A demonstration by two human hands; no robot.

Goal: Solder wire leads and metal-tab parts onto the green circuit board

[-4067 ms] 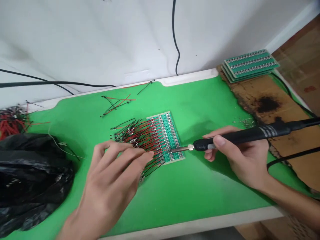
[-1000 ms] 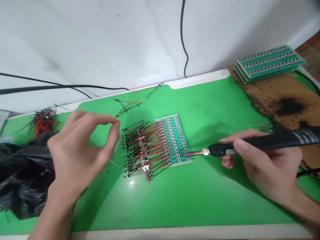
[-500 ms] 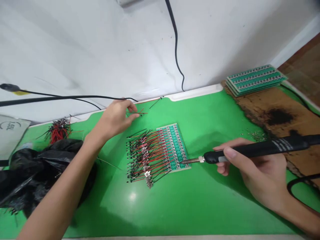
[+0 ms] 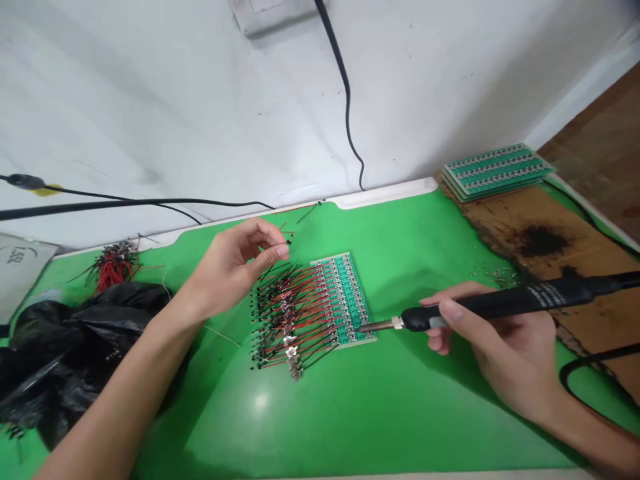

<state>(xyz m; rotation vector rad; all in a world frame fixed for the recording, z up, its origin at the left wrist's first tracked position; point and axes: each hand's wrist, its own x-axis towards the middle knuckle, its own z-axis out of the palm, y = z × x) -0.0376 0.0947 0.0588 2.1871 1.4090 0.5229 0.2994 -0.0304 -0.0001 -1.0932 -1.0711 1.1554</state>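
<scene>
Soldering iron (image 4: 525, 300) gripped in right hand (image 4: 505, 353), tip just at the edge of green circuit board panel (image 4: 350, 293), mid-table. Left hand (image 4: 233, 267) raised over the panel, fingers (image 4: 280, 251) pinched by short red and black wires (image 4: 286, 233); can't tell if it holds one. Soldered wire leads (image 4: 287, 313) fan left off panel. Black plastic bag (image 4: 65, 340) and red-black wire bundle (image 4: 115, 267) left; stacked boards (image 4: 497, 170) far right on scorched cardboard (image 4: 530, 240).

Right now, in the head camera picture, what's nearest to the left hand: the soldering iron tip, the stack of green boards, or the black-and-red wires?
Starting from the left hand:
1. Black-and-red wires, just below the fingertips, in the middle.
2. Soldering iron tip, to the right, at the board's edge.
3. Stack of green boards, far right, on the scorched cardboard.
</scene>
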